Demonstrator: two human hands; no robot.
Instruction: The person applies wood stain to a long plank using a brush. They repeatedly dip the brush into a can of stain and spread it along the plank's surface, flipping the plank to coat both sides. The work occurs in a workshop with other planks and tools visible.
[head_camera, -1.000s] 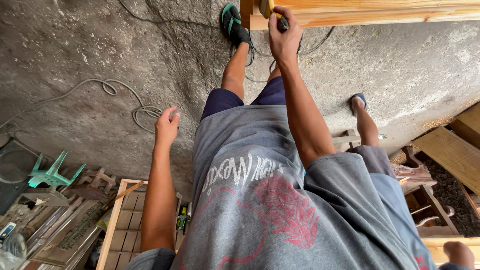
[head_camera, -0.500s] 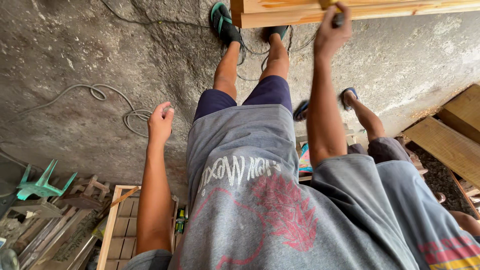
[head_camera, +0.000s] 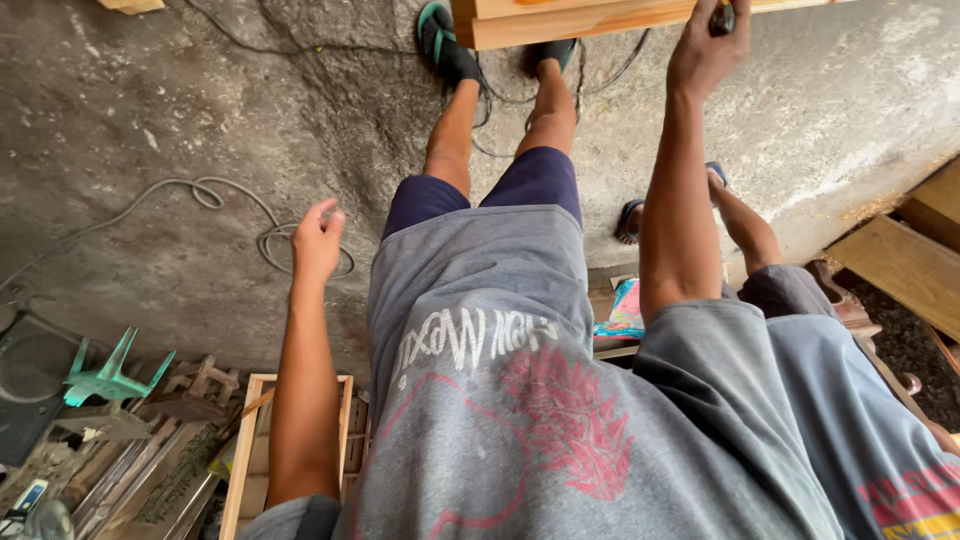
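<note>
I look down my own body: grey printed shirt, dark blue shorts, feet in green-strapped sandals (head_camera: 440, 40) on a concrete floor. My right hand (head_camera: 705, 50) reaches forward and is closed on a small dark tool (head_camera: 726, 16) against the edge of a pale wooden plank (head_camera: 580, 18) lying across the top of the view. My left hand (head_camera: 318, 238) hangs at my side with loosely curled fingers, holding nothing, above a coiled grey cable (head_camera: 275, 245).
Another person in a grey shirt (head_camera: 860, 420) stands close on my right, one sandalled foot (head_camera: 630, 222) on the floor. A green plastic chair (head_camera: 105, 375), scrap wood and a wooden frame (head_camera: 245, 440) lie at lower left. Thick planks (head_camera: 905, 260) are on the right.
My right hand has slid to the right along the plank with the tool. My left hand stays at my side. The view has shifted, and the other person shows more.
</note>
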